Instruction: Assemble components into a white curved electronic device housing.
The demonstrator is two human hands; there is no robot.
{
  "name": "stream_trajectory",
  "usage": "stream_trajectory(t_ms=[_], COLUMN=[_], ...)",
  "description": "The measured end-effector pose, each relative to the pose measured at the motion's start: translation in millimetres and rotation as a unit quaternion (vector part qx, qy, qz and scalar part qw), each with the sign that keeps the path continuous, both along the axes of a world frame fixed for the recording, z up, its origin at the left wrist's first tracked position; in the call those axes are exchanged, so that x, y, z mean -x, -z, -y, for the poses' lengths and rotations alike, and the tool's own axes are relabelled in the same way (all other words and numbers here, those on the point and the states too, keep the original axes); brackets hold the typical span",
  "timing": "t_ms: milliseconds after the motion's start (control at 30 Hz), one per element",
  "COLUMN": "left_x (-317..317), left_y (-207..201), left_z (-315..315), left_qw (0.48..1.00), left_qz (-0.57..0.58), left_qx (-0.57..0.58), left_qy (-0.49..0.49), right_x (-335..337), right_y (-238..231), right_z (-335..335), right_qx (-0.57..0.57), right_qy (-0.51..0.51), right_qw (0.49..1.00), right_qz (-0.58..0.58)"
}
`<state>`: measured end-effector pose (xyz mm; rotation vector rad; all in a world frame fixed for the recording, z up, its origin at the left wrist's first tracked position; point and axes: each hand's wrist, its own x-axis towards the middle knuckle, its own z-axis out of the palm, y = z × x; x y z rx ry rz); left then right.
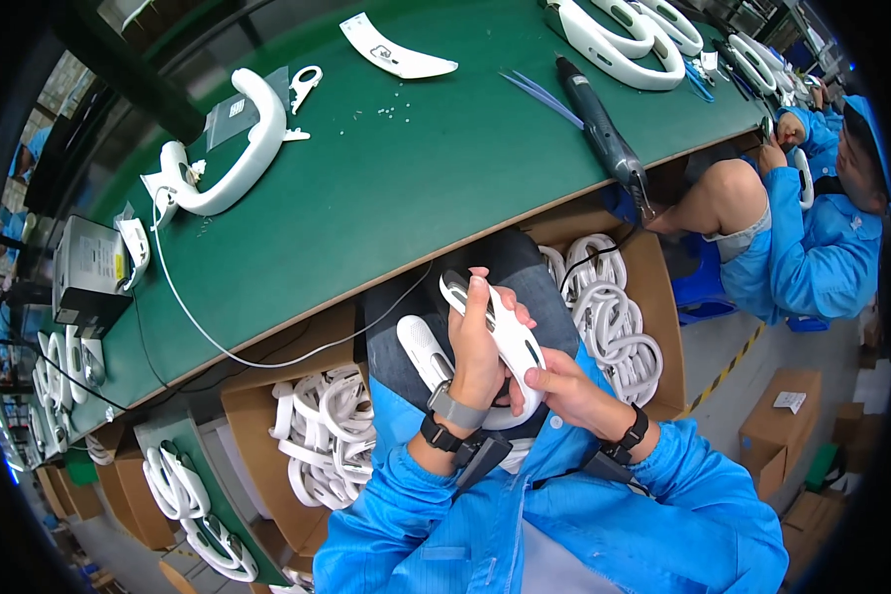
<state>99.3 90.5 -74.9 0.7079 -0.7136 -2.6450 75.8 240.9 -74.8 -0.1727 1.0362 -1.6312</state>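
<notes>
Above my lap I hold a white U-shaped plastic device [517, 346] that looks like a neck fan. My left hand [477, 345] is closed round one of its arms, with the thumb along the side and fingertips showing beyond the far edge. My right hand [572, 384] grips the same arm nearer my body, its thumb pressed on the white shell by a dark oval slot. The other arm of the device, with a dotted surface, extends left of my left wrist. My hands hide part of the bend.
A green workbench [366, 198] lies ahead, bearing a similar white device [252, 163], a curved white panel [396, 51], a black electric screwdriver [599, 119] and blue tweezers [543, 99]. Cardboard boxes of white devices [332, 426] flank my legs. A white cable [208, 332] hangs off the bench. A co-worker [812, 228] sits right.
</notes>
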Motion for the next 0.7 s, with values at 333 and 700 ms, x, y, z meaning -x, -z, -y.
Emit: stream_trajectory(t_ms=[333, 700], left_x=[-58, -67], left_y=[-40, 56], left_z=[21, 59], left_qw=[0.993, 0.988], left_qz=[0.012, -0.1], left_qx=[0.094, -0.036], left_qy=[0.066, 0.112], right_x=[-14, -15], right_y=[-42, 18], right_z=[22, 48], right_qx=[-0.13, -0.128], right_qy=[-0.059, -0.203], right_qw=[0.84, 0.838], right_qz=[-0.524, -0.49])
